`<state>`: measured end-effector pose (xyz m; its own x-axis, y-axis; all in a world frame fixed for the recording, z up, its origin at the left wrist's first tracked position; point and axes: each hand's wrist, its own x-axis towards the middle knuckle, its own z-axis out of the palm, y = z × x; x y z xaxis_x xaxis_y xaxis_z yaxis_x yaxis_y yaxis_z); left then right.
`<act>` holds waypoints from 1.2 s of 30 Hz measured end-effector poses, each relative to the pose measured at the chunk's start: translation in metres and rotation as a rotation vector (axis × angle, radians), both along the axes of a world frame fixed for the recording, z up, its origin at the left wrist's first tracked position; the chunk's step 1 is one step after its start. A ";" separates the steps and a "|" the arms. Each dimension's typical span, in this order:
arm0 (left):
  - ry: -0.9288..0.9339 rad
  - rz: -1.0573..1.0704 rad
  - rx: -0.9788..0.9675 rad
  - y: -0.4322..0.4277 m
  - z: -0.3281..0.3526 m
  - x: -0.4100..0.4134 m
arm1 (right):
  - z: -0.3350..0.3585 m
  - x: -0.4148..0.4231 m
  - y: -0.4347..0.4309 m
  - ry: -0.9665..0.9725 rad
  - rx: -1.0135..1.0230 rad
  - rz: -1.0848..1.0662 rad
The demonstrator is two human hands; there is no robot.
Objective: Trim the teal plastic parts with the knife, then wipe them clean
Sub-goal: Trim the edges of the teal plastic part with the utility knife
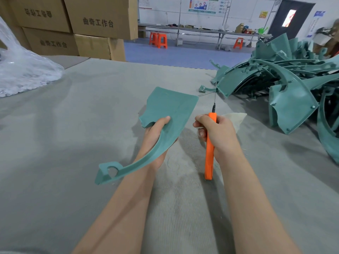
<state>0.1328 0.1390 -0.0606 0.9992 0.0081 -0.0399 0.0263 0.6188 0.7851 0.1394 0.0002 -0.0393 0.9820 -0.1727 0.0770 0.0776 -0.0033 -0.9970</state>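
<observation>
Item one: teal plastic part (170, 109), a flat panel with a long curved arm. We hold it above the grey table (73, 143) in our left hand (156, 132), thumb on top, fingers curled beneath.
Item two: orange-handled knife (209, 154), gripped in our right hand (217, 133), thin blade pointing away, just right of the panel.
Item three: pale cloth (237, 118), behind the right hand.
Item four: heap of teal parts (286, 85), far right.
Item five: cardboard boxes (95, 21), far left.
</observation>
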 end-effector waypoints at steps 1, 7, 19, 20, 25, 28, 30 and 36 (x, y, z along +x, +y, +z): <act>0.002 0.004 -0.002 0.000 0.000 0.000 | 0.000 0.000 0.000 0.004 0.004 -0.006; 0.005 0.054 0.005 -0.001 -0.001 0.001 | -0.003 0.002 -0.002 0.010 -0.035 -0.044; -0.051 0.299 0.382 -0.018 -0.003 0.001 | -0.002 0.001 0.002 -0.046 -0.152 -0.142; -0.073 0.293 0.411 -0.019 -0.002 0.001 | -0.003 0.001 0.004 -0.063 -0.165 -0.150; -0.183 0.265 0.535 -0.025 -0.002 -0.005 | -0.005 0.003 0.010 -0.096 -0.296 -0.236; -0.218 0.257 0.568 -0.029 -0.001 -0.007 | -0.007 0.004 0.008 -0.080 -0.356 -0.275; -0.209 0.203 0.532 -0.027 0.000 -0.007 | -0.007 0.006 0.001 -0.081 -0.375 -0.327; -0.184 -0.023 0.693 -0.006 -0.002 -0.006 | -0.007 0.014 -0.036 0.003 -0.102 -0.471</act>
<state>0.1264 0.1332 -0.0629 0.9894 -0.0505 0.1362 -0.1374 -0.0224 0.9903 0.1529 -0.0358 -0.0460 0.7987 -0.5908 0.1141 0.0416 -0.1351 -0.9900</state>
